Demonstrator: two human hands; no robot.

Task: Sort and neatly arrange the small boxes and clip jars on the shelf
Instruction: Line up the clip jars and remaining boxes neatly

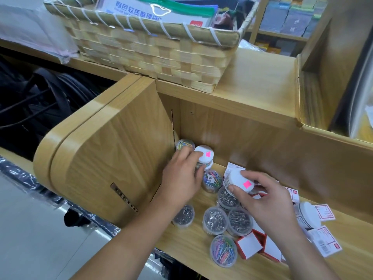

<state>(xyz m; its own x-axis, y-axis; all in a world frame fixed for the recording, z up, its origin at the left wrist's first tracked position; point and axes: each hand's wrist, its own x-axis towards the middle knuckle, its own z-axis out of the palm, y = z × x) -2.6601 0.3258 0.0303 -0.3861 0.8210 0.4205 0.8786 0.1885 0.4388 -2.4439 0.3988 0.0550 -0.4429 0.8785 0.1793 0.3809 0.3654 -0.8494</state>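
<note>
Hands (181, 175) (266, 201) each grip one white-lidded jar (207, 156) (239, 179).

Lighting is bright and diffuse, from overhead. Soft glare patches sit on the shelf (252, 126) back panel and on its rounded left wall. Shadows are faint and soft-edged. Wide-angle distortion curves straight edges toward the frame borders. The far basket (151, 55) is slightly blurred.
</note>
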